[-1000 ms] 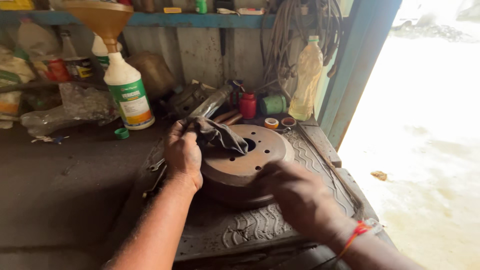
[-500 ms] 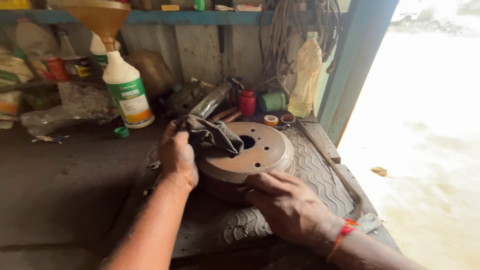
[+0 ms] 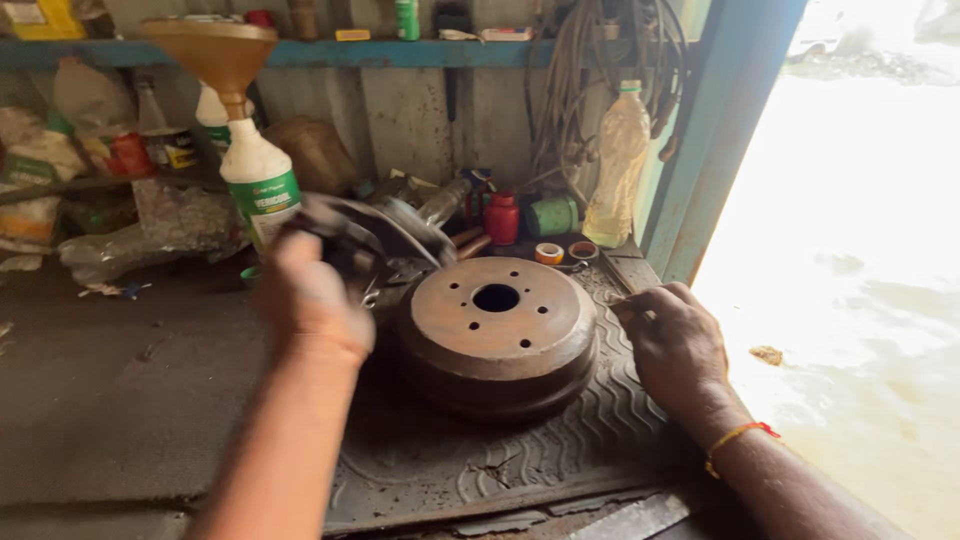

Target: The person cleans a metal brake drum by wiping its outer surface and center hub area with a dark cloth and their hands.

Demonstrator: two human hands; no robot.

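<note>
Rusty cast metal, so likely heavy, rigid and gritty rather than slick: brake drum [image 3: 496, 335] flat on the ribbed rubber mat [image 3: 560, 455], centre of the bench. Best gripped at the outer rim with both palms. Left hand [image 3: 310, 300] clenched on a limp dark rag [image 3: 375, 238] at far left of the drum; right hand [image 3: 675, 340] loosely curled just right of it, apparently holding nothing.

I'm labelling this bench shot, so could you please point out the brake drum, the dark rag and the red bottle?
brake drum [image 3: 497, 335]: head view, rusty flat top face.
dark rag [image 3: 375, 240]: head view, bunched middle.
red bottle [image 3: 502, 220]: head view, body.
</note>
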